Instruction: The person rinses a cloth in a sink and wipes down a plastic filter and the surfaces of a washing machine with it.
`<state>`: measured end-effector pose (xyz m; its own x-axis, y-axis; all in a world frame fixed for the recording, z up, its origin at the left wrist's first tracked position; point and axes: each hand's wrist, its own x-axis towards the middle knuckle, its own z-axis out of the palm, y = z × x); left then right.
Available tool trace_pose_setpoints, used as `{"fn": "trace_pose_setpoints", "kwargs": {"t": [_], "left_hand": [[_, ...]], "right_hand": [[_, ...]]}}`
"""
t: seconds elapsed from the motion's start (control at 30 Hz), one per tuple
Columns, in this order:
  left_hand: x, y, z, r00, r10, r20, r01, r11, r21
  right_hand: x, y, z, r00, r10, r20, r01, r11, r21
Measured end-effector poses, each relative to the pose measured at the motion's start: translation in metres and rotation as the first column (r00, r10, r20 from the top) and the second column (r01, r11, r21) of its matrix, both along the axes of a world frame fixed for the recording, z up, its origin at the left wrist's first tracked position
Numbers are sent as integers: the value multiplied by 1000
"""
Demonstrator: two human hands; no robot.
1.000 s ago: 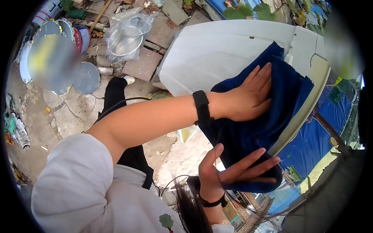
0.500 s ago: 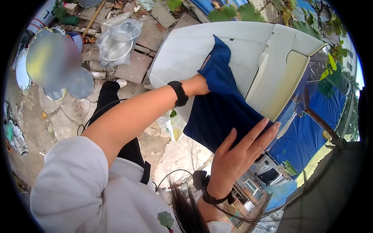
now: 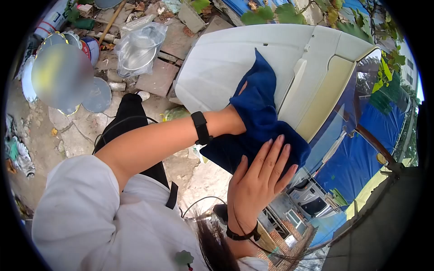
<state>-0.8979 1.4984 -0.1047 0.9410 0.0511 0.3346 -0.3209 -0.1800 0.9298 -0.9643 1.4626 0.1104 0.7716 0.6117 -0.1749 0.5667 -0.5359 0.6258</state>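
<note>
A dark blue cloth (image 3: 260, 113) lies bunched over a white door-like panel (image 3: 235, 54) that has a pale yellow section and a window pane along its right side. My left hand (image 3: 233, 119) is partly wrapped in the cloth's upper fold and closed on it. Most of its fingers are hidden, though a bit of skin shows at the fold's left edge. Flat on the lower part of the cloth rests my right hand (image 3: 257, 176), back up, fingers spread. Each wrist wears a black band.
Metal basins in clear plastic (image 3: 139, 47) sit on broken paving at the upper left. Near them stand paint buckets (image 3: 90, 49) and a round grey lid (image 3: 96, 95). Vine leaves (image 3: 291, 13) hang at the top. A blue tarp (image 3: 361, 149) and window glass are at the right.
My right hand has slid left across the panel, and the cloth's right end has come left with it, bunching up. My left hand has shifted slightly downward.
</note>
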Motion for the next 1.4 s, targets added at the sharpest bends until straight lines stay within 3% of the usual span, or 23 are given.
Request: {"fn": "trace_pose_setpoints", "kwargs": {"t": [0.07, 0.17, 0.27, 0.33, 0.43, 0.5, 0.53, 0.63, 0.73, 0.8, 0.93, 1.0, 1.2, 1.3, 1.33, 1.4], "left_hand": [[6, -20, -27, 996, 71, 57, -65, 993, -102], [5, 19, -2, 984, -95, -147, 49, 957, -287], [14, 33, -39, 928, -199, -315, 85, 936, -341], [17, 28, -61, 928, -119, -354, -21, 930, -368], [18, 27, -101, 917, -96, -387, -88, 898, -431], [26, 29, -137, 890, -130, -436, -129, 847, -516], [30, 29, -150, 842, -225, -490, -197, 718, -667], [35, 33, -189, 849, -131, -512, -212, 803, -557], [34, 26, -234, 764, -269, -586, -285, 675, -681], [31, 15, -270, 764, -144, -629, -383, 683, -622], [14, -36, -403, 684, -146, -715, -490, 634, -598], [1, -47, -443, 639, -192, -745, -536, 583, -610], [-13, -20, -392, 547, -378, -747, -615, 424, -665], [-6, 4, -349, 603, -342, -721, -525, 510, -681], [-3, 10, -337, 662, -308, -684, -398, 628, -668], [12, 25, -295, 749, -312, -585, -227, 709, -668]], "right_hand": [[8, -8, 7, 1000, 27, -8, -26, 994, 107], [17, -26, 3, 998, 60, -10, -53, 941, 333], [5, -12, -3, 999, 8, 44, -11, 997, 78], [-4, 4, -10, 998, -6, 69, 15, 991, -130], [0, 15, -58, 976, -129, -176, 115, 989, -89], [11, 14, -104, 978, -127, -165, 137, 989, 56], [14, 20, -117, 967, -178, -181, 190, 981, 47], [27, 32, -148, 957, -162, -240, 207, 962, 177], [38, 32, -184, 953, -151, -264, 194, 970, 145], [44, 34, -208, 940, -139, -311, 197, 967, 163], [42, 28, -262, 933, -132, -335, 178, 978, 109], [37, 20, -289, 918, -137, -372, 182, 979, 88], [24, 7, -324, 878, -182, -444, 231, 971, 60], [24, 14, -307, 861, -222, -457, 288, 954, 79], [24, 18, -295, 861, -224, -456, 297, 951, 92], [23, 22, -259, 884, -198, -423, 276, 952, 131]]}}
